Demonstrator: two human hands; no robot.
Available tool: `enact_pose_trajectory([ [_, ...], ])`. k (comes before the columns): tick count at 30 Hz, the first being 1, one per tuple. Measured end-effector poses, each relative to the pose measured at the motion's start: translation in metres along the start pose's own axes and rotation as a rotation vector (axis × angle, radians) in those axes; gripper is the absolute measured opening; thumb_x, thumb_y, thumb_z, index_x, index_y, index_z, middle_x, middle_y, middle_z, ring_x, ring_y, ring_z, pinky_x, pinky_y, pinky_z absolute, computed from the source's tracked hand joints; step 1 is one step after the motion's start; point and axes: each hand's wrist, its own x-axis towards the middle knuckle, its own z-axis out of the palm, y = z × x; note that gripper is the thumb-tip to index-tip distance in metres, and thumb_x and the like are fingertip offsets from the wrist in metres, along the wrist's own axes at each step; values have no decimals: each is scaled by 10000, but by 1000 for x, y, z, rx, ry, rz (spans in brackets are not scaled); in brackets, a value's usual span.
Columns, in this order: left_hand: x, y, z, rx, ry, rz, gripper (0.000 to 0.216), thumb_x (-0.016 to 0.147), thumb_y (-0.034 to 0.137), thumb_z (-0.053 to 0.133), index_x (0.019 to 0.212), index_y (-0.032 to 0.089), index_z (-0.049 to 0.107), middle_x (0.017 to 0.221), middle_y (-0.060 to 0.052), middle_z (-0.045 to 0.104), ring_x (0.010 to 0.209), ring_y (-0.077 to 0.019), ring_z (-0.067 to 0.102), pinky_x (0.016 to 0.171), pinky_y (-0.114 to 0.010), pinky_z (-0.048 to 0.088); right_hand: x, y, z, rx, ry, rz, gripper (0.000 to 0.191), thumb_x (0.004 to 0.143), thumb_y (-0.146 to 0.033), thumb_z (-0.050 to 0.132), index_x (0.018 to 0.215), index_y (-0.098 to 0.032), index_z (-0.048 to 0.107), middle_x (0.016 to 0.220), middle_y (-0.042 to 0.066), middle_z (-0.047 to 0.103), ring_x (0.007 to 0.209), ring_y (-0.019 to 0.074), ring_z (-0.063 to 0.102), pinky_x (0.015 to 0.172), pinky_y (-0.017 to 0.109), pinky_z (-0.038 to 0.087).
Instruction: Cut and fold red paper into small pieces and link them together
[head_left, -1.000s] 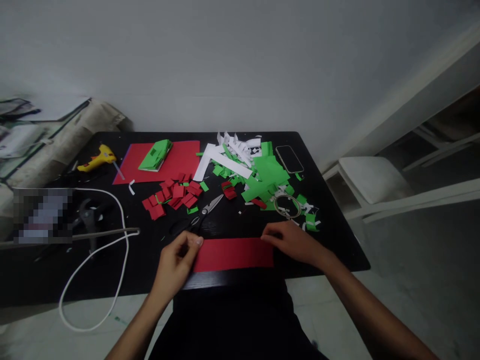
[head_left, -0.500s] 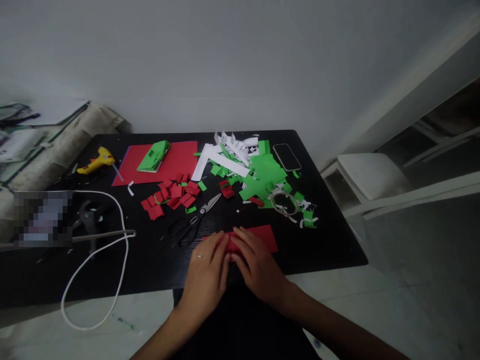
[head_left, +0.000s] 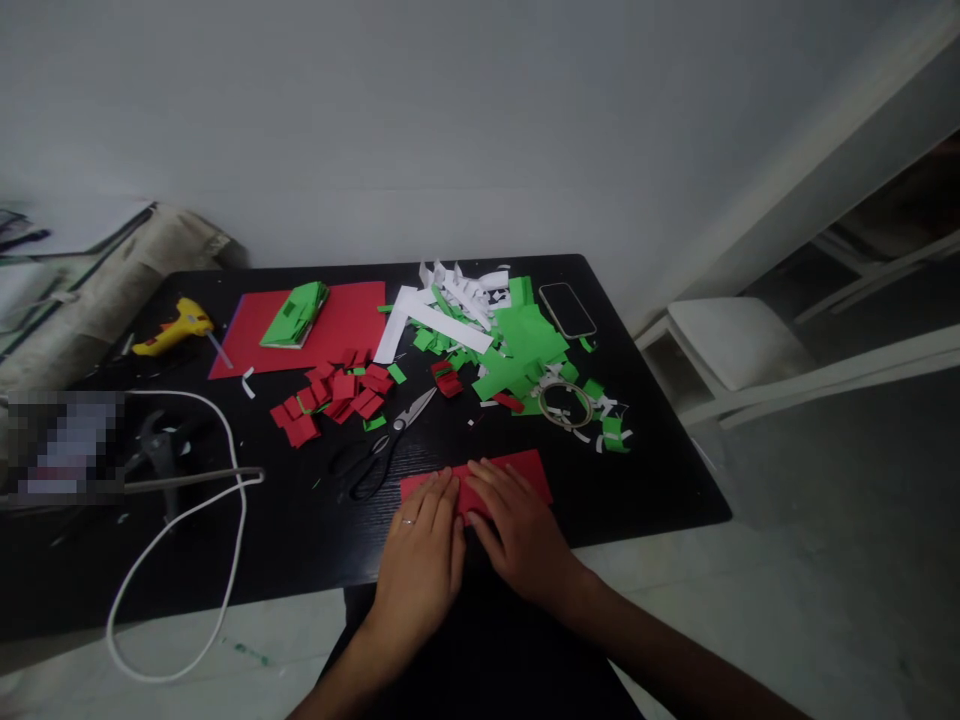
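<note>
A strip of red paper (head_left: 535,474) lies near the front edge of the black table, partly hidden under both hands. My left hand (head_left: 421,535) rests on its left part with the fingers stretched out flat and close together; a ring shows on one finger. Across the strip's middle and right part, my right hand (head_left: 521,535) presses with its fingers spread and slightly bent. The two thumbs are near each other at the paper's lower edge. Just beyond the left hand lie black-handled scissors (head_left: 384,446) with the blades partly apart.
Small folded red papers (head_left: 345,386) are heaped left of the scissors. Behind are a red sheet (head_left: 352,320), a folded green bundle (head_left: 294,316), white strips (head_left: 450,326), green paper (head_left: 525,340), a ring-shaped roll (head_left: 543,404) and a phone (head_left: 568,311). A yellow glue gun (head_left: 176,328) and white cable (head_left: 238,540) are left.
My left hand has flattened onto the red strip, uncovering more of its left end. My right hand stays on the strip. The whole view has shifted slightly.
</note>
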Motion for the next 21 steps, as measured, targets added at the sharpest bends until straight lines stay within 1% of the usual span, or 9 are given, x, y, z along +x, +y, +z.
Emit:
enact_pose_trajectory([
  [3, 1, 0, 0, 22, 2, 11, 411, 978, 159, 483, 1376, 101, 568, 1409, -165, 649, 1319, -325, 589, 1070, -497, 512, -6, 10, -11, -65, 15, 54, 405, 1005, -209, 531, 1404, -152, 573, 1473, 135, 612, 1399, 267, 553, 1171, 528, 453],
  [8, 1, 2, 0, 26, 15, 9, 407, 988, 165, 483, 1378, 89, 567, 1395, -166, 655, 1300, -318, 595, 1064, -482, 509, -16, 29, -30, -168, 35, 144, 346, 1057, -252, 472, 1376, -171, 577, 1448, 123, 635, 1380, 276, 575, 1184, 577, 403],
  [11, 1, 2, 0, 16, 23, 7, 408, 990, 168, 487, 1382, 85, 565, 1395, -169, 654, 1303, -311, 593, 1070, -470, 501, -19, 37, -38, -191, 48, 156, 323, 1071, -253, 444, 1353, -183, 585, 1419, 112, 660, 1357, 270, 597, 1198, 586, 368],
  [14, 1, 2, 1, 11, 32, 4, 411, 992, 172, 478, 1387, 90, 562, 1398, -168, 652, 1294, -309, 600, 1059, -467, 505, -18, 40, -41, -191, 66, 134, 304, 1068, -240, 453, 1329, -182, 599, 1387, 102, 683, 1319, 264, 626, 1205, 581, 344],
  [17, 1, 1, 1, 19, 42, 2, 413, 992, 178, 472, 1387, 101, 565, 1409, -165, 646, 1294, -316, 601, 1053, -476, 506, -7, 34, -41, -198, 162, 133, 216, 1037, -223, 514, 1179, -188, 673, 1243, 86, 757, 1246, 277, 660, 1213, 585, 307],
  [18, 1, 1, 1, 23, 41, 4, 416, 990, 177, 474, 1389, 104, 565, 1410, -164, 646, 1296, -316, 600, 1057, -478, 504, -1, 29, -40, -207, 214, 149, 172, 1020, -217, 539, 1085, -192, 696, 1144, 77, 783, 1209, 288, 670, 1217, 598, 284],
  [19, 1, 1, 1, 27, 39, 9, 418, 989, 176, 476, 1391, 104, 564, 1409, -163, 647, 1296, -315, 600, 1060, -479, 502, 7, 24, -37, -208, 235, 168, 151, 1006, -200, 552, 984, -196, 701, 1030, 68, 791, 1148, 280, 685, 1210, 581, 298],
  [20, 1, 1, 1, 32, 36, 11, 418, 987, 174, 478, 1390, 103, 564, 1407, -162, 649, 1294, -314, 601, 1064, -480, 500, 15, 18, -34, -203, 218, 189, 158, 994, -188, 562, 902, -199, 690, 949, 65, 779, 1071, 267, 696, 1169, 537, 362],
  [21, 1, 0, 1, 35, 32, 13, 419, 987, 172, 479, 1391, 101, 563, 1408, -161, 650, 1293, -312, 602, 1067, -480, 499, 24, 11, -30, -199, 192, 215, 165, 981, -184, 578, 849, -198, 675, 905, 70, 761, 975, 252, 700, 1075, 474, 453],
])
